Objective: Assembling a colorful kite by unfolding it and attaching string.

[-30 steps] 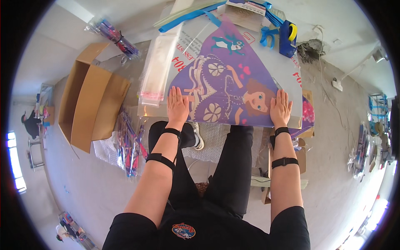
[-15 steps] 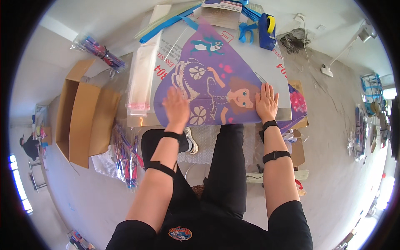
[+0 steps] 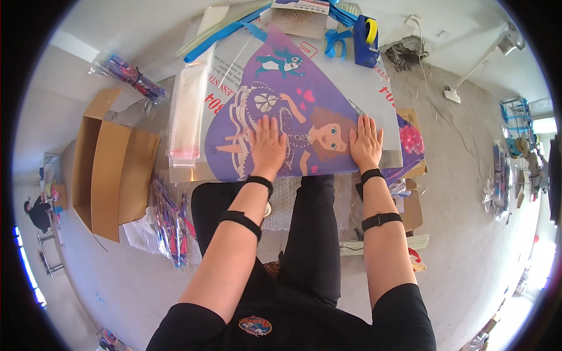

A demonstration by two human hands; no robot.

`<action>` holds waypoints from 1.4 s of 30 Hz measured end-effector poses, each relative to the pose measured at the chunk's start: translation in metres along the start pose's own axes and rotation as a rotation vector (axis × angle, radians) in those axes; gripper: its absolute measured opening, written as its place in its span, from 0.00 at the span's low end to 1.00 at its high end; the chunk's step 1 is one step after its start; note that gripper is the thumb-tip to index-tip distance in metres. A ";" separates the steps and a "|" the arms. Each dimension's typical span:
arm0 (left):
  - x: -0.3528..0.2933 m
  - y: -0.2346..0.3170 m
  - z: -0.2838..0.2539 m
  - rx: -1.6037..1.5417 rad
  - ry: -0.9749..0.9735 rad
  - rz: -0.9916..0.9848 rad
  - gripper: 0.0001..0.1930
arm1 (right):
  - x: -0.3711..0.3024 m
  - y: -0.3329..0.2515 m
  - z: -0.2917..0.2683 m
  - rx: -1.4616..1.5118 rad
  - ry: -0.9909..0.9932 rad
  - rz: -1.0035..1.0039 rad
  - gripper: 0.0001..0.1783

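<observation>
A purple printed fabric sheet (image 3: 234,128), folded into a roughly triangular shape with a cartoon girl and a teal animal on it, lies on the work table (image 3: 363,88). Flat on its middle rests my left hand (image 3: 268,145), fingers stretched out. My right hand (image 3: 366,141) presses flat on the sheet's right end, beside the cartoon head, fingers extended. Neither hand grips anything. At the sheet's far tip shows a blue strip (image 3: 254,30). Clear plastic bags (image 3: 188,117) lie stacked to the left of the sheet.
A blue tape dispenser (image 3: 367,44) with yellow core stands at the far right of the table, near blue ribbon pieces (image 3: 337,44). An open cardboard box (image 3: 111,169) stands left, near wrapped purple bundles (image 3: 132,79). Right of the table lies more purple printed fabric (image 3: 411,143).
My left hand has slid right across the fabric, from its left part to the middle. My right hand stays at the right end. The whole view has shifted slightly.
</observation>
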State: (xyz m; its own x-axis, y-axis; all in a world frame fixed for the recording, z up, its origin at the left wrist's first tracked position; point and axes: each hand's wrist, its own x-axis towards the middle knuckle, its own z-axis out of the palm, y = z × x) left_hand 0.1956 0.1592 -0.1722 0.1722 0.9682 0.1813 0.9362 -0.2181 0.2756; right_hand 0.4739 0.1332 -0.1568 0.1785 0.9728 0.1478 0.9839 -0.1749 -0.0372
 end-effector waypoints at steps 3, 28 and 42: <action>-0.008 -0.035 -0.009 0.061 -0.023 -0.075 0.31 | -0.003 0.007 0.002 -0.010 -0.008 0.005 0.30; -0.018 -0.081 -0.043 0.252 -0.132 -0.301 0.32 | -0.002 -0.114 0.003 0.193 -0.045 -0.372 0.35; -0.013 -0.081 -0.043 0.187 -0.129 -0.329 0.33 | 0.022 -0.010 0.001 0.048 -0.008 -0.058 0.33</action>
State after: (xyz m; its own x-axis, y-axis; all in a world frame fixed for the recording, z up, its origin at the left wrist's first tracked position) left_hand 0.1040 0.1592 -0.1562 -0.1202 0.9927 -0.0113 0.9854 0.1207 0.1200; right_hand 0.4677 0.1564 -0.1544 0.1214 0.9822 0.1432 0.9909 -0.1114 -0.0759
